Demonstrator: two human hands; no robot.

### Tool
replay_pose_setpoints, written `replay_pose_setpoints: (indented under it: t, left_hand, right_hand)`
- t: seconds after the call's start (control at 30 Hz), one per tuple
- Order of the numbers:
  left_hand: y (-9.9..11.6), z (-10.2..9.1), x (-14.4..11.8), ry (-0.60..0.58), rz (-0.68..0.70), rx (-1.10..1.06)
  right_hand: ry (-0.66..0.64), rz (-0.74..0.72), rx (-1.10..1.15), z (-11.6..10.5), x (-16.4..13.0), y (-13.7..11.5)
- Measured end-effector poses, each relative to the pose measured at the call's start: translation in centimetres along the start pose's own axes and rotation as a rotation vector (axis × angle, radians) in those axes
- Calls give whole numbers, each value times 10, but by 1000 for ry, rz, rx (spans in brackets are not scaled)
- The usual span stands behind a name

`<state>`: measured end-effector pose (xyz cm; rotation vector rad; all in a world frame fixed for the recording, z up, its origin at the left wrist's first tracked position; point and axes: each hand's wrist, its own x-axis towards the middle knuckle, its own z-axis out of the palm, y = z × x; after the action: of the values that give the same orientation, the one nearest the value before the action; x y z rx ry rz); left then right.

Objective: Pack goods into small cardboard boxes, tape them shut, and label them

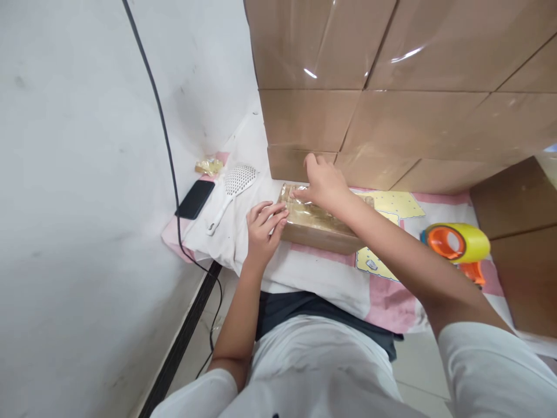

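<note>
From my seat, I take the small cardboard box (315, 229) in the middle of the worktop (322, 278) as my landmark and read everything off it. Far to its left, a black cable (167, 151) runs down the white wall. Nearer, still left of the box, a black phone (195, 199) lies on the cloth, with a crumpled bit of yellowish wrapper (209, 167) just behind it and a white slotted spoon (232, 188) between phone and box. My left hand (263, 229) rests at the box's left end, fingers laid flat against its edge and pressing rather than closing round it. The box itself lies flat on the white and pink cloth, its top covered with glossy clear tape. My right hand (324, 183) lies across the top of the box, palm down, fingers spread over the tape, gripping nothing. Directly behind the box rises a wall of stacked large cartons (391, 87). To the right of the box sits a tape dispenser (456, 244), orange core, yellow roll, well apart from both hands.
</note>
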<state>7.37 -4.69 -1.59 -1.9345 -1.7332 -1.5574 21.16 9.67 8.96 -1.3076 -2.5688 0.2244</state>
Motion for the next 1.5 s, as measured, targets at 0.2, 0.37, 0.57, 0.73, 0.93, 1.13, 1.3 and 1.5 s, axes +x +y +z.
replay_pose_setpoints:
  t: [0.2, 0.37, 0.57, 0.73, 0.93, 1.13, 1.3, 1.5]
  left_hand:
    - [8, -6, 1, -154, 169, 41]
    - [8, -6, -7, -82, 189, 132]
    - [2, -4, -14, 9, 241, 191]
    - [1, -3, -20, 38, 260, 206]
    - [-10, -7, -26, 173, 114, 243]
    - [1, -5, -26, 171, 132, 227]
    - [4, 1, -29, 117, 126, 312]
    - [6, 3, -25, 93, 200, 318]
  right_hand:
    - [-143, 84, 41, -4, 2, 3]
    - [-19, 60, 146, -25, -5, 21]
    - [173, 31, 511, -36, -99, 99]
    - [736, 461, 455, -5, -230, 158]
    - [547, 542, 563, 11, -282, 168]
    - [31, 344, 381, 21, -230, 166]
    - [-214, 311, 121, 17, -200, 167]
    - [-181, 255, 191, 18, -195, 172]
